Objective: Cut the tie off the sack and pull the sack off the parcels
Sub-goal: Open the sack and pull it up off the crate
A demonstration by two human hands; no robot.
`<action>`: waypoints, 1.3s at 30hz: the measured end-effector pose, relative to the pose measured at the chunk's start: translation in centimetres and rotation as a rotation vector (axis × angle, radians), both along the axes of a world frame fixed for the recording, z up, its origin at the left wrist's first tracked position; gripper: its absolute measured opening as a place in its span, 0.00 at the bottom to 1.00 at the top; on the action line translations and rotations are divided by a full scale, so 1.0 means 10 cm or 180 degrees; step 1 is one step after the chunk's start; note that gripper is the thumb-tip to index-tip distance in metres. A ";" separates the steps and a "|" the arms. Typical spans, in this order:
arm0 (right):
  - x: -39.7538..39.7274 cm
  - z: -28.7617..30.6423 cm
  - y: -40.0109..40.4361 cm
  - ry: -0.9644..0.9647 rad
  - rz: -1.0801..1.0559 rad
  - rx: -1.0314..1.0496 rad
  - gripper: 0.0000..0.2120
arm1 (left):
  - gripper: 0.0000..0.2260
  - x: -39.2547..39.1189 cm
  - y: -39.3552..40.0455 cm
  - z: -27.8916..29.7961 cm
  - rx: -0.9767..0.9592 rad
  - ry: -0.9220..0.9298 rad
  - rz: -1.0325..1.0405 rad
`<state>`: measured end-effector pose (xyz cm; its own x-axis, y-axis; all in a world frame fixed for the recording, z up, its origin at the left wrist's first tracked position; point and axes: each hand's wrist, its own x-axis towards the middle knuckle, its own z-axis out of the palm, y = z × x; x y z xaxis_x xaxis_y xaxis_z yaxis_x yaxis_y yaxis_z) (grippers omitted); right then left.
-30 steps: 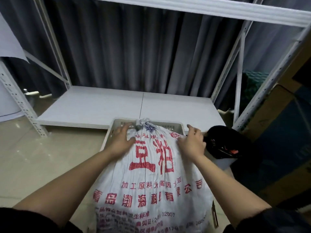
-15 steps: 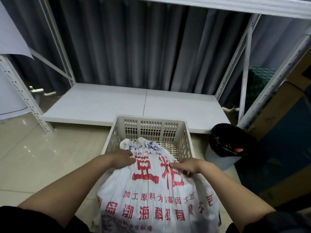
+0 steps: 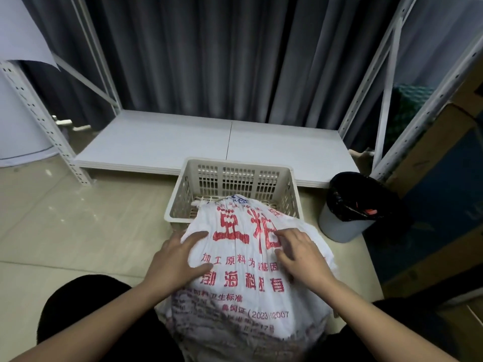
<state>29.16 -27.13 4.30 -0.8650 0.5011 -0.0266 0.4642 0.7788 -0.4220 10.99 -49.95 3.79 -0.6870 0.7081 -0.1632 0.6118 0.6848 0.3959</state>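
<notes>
Item: my left hand (image 3: 175, 259), fingers spread, palm flat on the near left flank of the sack (image 3: 243, 273); grips nothing.
Item: my right hand (image 3: 300, 254), fingers spread and a little curled, pressing the sack's right shoulder; likewise holds nothing.
Item: sack, white woven, red print, bulging, between my knees; its far end tips over the near rim into the basket (image 3: 183, 189).
Item: tie, not discernible; the gathered mouth (image 3: 239, 199) lies against the basket floor. Parcels unseen inside.
Risk, as I judge it: weave looks slick, so flat palms may slide; the full sack could roll sideways or drag the light basket askew.
Item: bin (image 3: 347, 220), black-lined, right of basket.
Surface: glossy pale tile floor (image 3: 78, 231).
Beyond: low white shelf board (image 3: 167, 142), perforated uprights, dark curtain (image 3: 222, 53).
</notes>
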 end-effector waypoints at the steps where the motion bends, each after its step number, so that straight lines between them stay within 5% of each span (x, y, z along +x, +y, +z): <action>1: 0.05 -0.03 -0.05 0.0061 -0.0001 -0.0018 0.18 | 0.25 -0.02 0.02 -0.02 0.0183 0.0153 -0.0005; 3: 0.12 -0.08 -0.16 0.0165 0.0066 -0.0001 0.16 | 0.08 -0.06 0.08 0.00 0.0438 0.0388 -0.0063; 5: 0.18 -0.10 -0.27 0.0263 0.0110 0.0159 0.15 | 0.03 -0.13 0.19 0.04 0.0448 0.0623 -0.0213; 7: 0.23 -0.14 -0.37 0.0265 0.0198 0.0428 0.19 | 0.03 -0.18 0.34 0.12 0.0613 0.0589 -0.0143; 11: 0.32 -0.35 -0.60 -0.0680 0.0412 0.0508 0.32 | 0.04 -0.23 0.61 0.34 0.1198 -0.0163 0.0688; 16: 0.18 -0.46 -0.76 -0.0807 0.0371 0.0648 0.14 | 0.05 -0.29 0.65 0.36 0.1316 -0.0753 0.1064; 22: 0.19 -0.39 -0.70 -0.0305 0.0589 0.0379 0.11 | 0.09 -0.37 0.56 0.43 0.1037 -0.0941 0.0676; 26: 0.18 -0.19 -0.72 0.0315 0.0600 0.0290 0.10 | 0.24 -0.30 0.49 0.50 0.0413 -0.0333 0.0302; 33: -0.52 0.57 -0.47 0.1943 -0.0692 -0.0865 0.11 | 0.40 -0.07 0.32 0.70 0.0871 0.0579 -0.0256; 39: -1.15 0.99 -0.01 0.1827 -0.1219 -0.1103 0.13 | 0.42 0.01 0.24 0.55 0.0520 0.1417 -0.0516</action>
